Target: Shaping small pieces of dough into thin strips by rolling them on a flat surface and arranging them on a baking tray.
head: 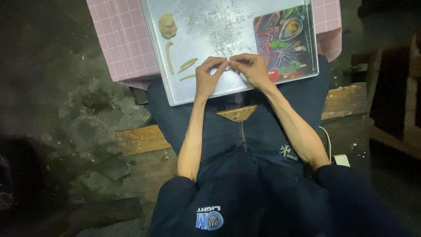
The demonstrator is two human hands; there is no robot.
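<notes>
**Dough strip pinched between both hands over the metal tray**

Dough strip (228,65), thin and pale, sits between my two sets of fingertips, just above the metal tray (206,26). I see my left hand (208,78) closed narrow, thumb and forefinger pinching the strip's left end. My right hand (251,70) is the same, fingers bunched tight on the right end. The two hands meet at the fingertips near the tray's front edge. The strip is mostly hidden by the fingers, so I cannot tell its full length or whether it touches the tray.

Left part of the tray: a dough lump (167,25), rounded and beige, near the far corner. Below it a long rolled dough piece (168,56) lies roughly upright in view, slightly curved. Just right of that, two shorter rolled pieces (189,63) lie side by side at a slant, touching or nearly so. A further short piece (187,77) lies nearer me, just beside my left hand. Flour dusting shows across the tray's middle.

Right part of the tray: a printed cutting board (285,41) with a dark picture of spices and vegetables, lying flat, close to my right hand.

Tray rests on a pink checked cloth (125,39) on the surface and overhangs my lap. I sit on a wooden bench (140,139); dark concrete floor (57,101) to the left.
</notes>
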